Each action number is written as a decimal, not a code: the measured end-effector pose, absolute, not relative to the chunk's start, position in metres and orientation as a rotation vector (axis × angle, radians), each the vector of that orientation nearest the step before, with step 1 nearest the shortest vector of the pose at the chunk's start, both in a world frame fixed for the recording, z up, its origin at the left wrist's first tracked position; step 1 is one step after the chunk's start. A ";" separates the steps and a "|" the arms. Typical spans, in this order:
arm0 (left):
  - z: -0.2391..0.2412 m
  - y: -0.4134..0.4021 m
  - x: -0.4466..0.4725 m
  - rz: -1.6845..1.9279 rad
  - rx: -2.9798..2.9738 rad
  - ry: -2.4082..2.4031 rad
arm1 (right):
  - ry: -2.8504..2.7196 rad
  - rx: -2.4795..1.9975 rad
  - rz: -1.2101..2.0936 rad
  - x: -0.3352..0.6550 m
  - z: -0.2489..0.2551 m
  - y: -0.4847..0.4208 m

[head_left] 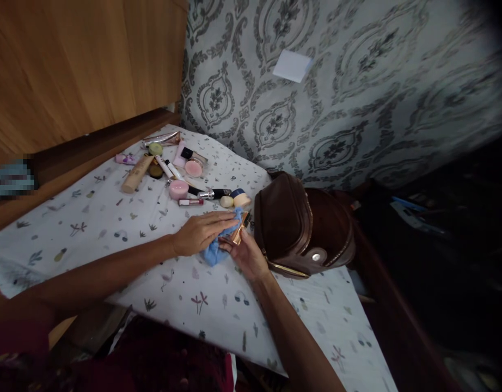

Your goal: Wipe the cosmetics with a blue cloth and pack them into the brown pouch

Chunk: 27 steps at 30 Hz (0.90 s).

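Above the table, my right hand grips a shiny copper-gold cosmetic case with a dark end. A light blue cloth is bunched around and below this case. My left hand presses the cloth against the case, its fingers long and close together. Just beyond the hands lie a cream jar with a dark blue lid, a small pale yellow jar, and a silver-and-black tube. To the right of my right hand stands a brown leather bag, its zip open.
Several cosmetics lie grouped at the far left, among them a beige tube, a pink jar and a pink lip gloss. A patterned white cloth covers the table. Behind are a wooden cabinet and a papered wall.
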<state>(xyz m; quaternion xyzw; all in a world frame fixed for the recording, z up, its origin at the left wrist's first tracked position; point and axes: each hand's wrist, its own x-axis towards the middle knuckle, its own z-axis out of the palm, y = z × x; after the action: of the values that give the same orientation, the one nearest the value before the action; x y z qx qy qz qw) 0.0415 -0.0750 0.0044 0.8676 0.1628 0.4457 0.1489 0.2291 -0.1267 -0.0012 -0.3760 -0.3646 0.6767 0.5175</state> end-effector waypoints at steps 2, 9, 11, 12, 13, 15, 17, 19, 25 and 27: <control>0.001 -0.073 0.042 1.280 2.518 0.577 | -0.895 -0.879 1.653 0.229 0.000 -0.129; -0.009 -0.065 0.040 1.181 2.518 0.779 | -0.868 -0.799 1.604 0.224 0.004 -0.131; -0.009 -0.066 0.040 1.116 2.536 0.789 | -0.822 -0.789 1.553 0.225 0.003 -0.130; -0.008 -0.066 0.040 1.088 2.543 0.789 | -0.801 -0.790 1.531 0.225 0.003 -0.129; -0.007 -0.067 0.039 1.064 2.547 0.784 | -0.783 -0.791 1.514 0.226 0.003 -0.128; -0.005 -0.068 0.038 1.030 2.553 0.766 | -0.760 -0.790 1.495 0.228 0.002 -0.126; -0.003 -0.068 0.037 1.003 2.564 0.748 | -0.738 -0.781 1.493 0.230 0.001 -0.124; -0.002 -0.068 0.036 0.977 2.588 0.752 | -0.726 -0.776 1.494 0.230 -0.001 -0.124; -0.003 -0.070 0.038 0.929 2.641 0.920 | -0.797 -0.811 1.468 0.225 -0.004 -0.125; -0.004 -0.070 0.039 0.920 2.643 0.945 | -0.804 -0.827 1.483 0.224 -0.005 -0.126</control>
<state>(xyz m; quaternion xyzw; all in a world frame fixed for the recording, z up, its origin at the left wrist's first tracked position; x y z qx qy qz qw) 0.0387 -0.0704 -0.0035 0.8908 0.3186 0.3101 0.0938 0.2237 -0.1255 -0.0049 -0.3552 -0.3454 0.6372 0.5903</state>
